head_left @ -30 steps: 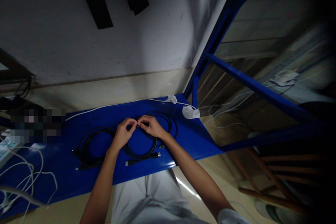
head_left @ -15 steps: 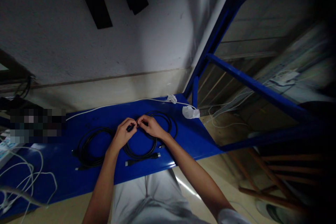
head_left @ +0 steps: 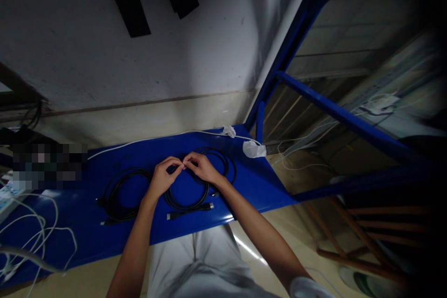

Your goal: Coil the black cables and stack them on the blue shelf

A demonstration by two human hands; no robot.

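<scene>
Over a coil of black cable point(head_left: 185, 207) on the blue tabletop point(head_left: 244, 191), my left hand point(head_left: 165, 176) and my right hand point(head_left: 201, 167) meet fingertip to fingertip. Both are pinched closed, thumb against fingers. Whatever sits between the fingertips is too small to make out. Just below the coil, two connector ends point(head_left: 171, 216) lie on the table, pointing apart. A second black cable coil point(head_left: 120, 217) rests left of my left wrist. Further black cable loops point(head_left: 234, 170) show behind and right of my right hand.
A white cable point(head_left: 139, 141) runs along the back of the table to white wrapped pieces point(head_left: 253, 149). Tangled white cords point(head_left: 42, 223) and a power strip point(head_left: 10, 198) occupy the left. A blue metal frame point(head_left: 335, 111) rises at right, with a wooden chair point(head_left: 352, 251) beyond.
My left hand has shifted slightly right, its fingertips closing up to those of my right hand. The dark strand seen inside its grip earlier no longer shows clearly. The coils lie unchanged.
</scene>
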